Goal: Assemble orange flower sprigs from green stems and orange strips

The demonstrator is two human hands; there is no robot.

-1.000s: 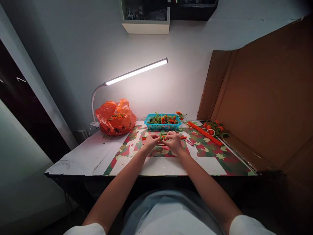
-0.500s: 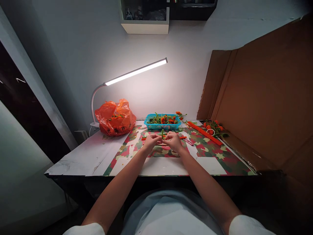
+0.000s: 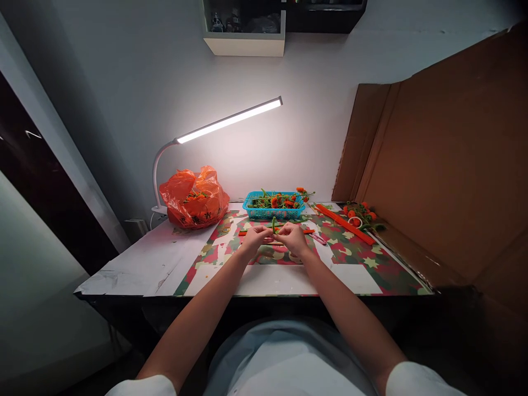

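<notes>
My left hand [image 3: 257,235] and my right hand [image 3: 290,236] meet over the middle of the table, fingertips pinched close together. Between them is a green fuzzy pipe cleaner [image 3: 274,224], its upper end standing up above the fingers. Its lower part is hidden by my fingers. Behind my hands an orange strip [image 3: 309,232] lies crosswise on the table, partly covered by them. Just right of my right hand lies a pink-handled tool [image 3: 319,239], perhaps scissors.
A blue basket [image 3: 274,213] of orange flowers with green stems stands behind my hands. To its left sits an orange plastic bag [image 3: 193,212] beneath a lit lamp [image 3: 231,120]. Orange strips [image 3: 345,224] and more flowers [image 3: 358,213] lie at right, beside tall cardboard [image 3: 445,165].
The green pipe cleaner's free end has swung from low and bent to upright between my fingers. Both hands stay in nearly the same place.
</notes>
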